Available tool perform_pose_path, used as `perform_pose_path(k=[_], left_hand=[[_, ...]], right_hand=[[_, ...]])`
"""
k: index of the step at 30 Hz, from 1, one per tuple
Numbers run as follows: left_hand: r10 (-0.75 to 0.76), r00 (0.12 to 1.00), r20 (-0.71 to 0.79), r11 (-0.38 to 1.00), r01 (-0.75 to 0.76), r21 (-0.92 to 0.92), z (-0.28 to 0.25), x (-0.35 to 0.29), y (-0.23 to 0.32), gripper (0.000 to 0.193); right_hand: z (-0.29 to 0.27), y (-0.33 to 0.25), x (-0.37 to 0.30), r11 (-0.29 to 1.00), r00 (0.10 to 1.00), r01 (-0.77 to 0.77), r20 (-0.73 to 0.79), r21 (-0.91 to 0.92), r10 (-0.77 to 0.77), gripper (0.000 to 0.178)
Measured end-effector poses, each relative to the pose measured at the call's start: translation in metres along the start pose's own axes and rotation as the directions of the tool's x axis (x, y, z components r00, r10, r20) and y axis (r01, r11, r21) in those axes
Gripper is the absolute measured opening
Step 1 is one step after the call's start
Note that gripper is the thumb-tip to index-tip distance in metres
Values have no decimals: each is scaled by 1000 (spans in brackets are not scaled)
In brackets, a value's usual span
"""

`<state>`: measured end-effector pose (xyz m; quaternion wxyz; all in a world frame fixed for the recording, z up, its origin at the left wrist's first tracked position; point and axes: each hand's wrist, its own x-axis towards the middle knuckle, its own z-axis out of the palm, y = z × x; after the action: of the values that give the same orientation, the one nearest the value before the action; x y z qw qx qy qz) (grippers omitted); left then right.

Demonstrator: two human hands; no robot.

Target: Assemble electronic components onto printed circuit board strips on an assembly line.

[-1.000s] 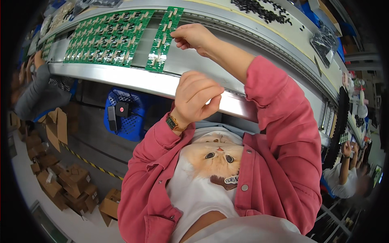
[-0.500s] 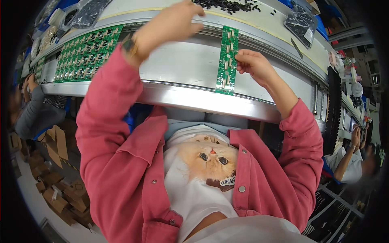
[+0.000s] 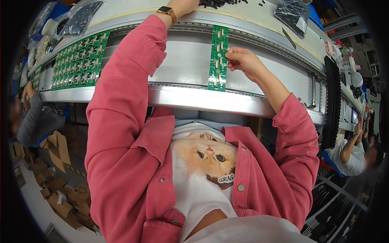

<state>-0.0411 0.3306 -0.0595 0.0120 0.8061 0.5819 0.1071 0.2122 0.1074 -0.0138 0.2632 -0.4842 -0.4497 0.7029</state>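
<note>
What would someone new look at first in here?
Probably the big furry animal face on the white shirt in the lower middle, upside down in this view and framed by a pink jacket. Then the bright green circuit strip above it on the metal track, with the right hand at its right edge. More green boards sit at the upper left.

Electronics assembly workshop: circuit boards (image 3: pixel 79 62) across metal rails (image 3: pixel 182 96), co-workers (image 3: pixel 350 156) nearby.
</note>
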Motion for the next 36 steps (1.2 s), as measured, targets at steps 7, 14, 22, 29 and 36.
perform_pose_path(k=[7, 14, 22, 29, 36], left_hand=[[63, 998, -11, 998, -62, 32, 1, -14, 14, 14], [390, 868, -308, 885, -445, -133, -62, -67, 65, 13], [317, 878, -358, 900, -397, -177, -51, -68, 79, 16], [290, 873, -391, 915, -373, -156, -43, -61, 83, 17], [301, 846, -439, 911, -392, -132, -40, -64, 80, 16]], right_hand=[[7, 3, 0, 1000, 1000, 0, 4, -28, 0, 11], [6, 5, -1, 999, 1000, -11, 13, -51, 11, 12], [15, 2, 3, 1000, 1000, 22, 8, -13, -22, 13], [14, 0, 1, 999, 1000, 10, -10, -31, -10, 14], [14, -17, 3, 946, 960, 1, -265, -325, -92, 16]])
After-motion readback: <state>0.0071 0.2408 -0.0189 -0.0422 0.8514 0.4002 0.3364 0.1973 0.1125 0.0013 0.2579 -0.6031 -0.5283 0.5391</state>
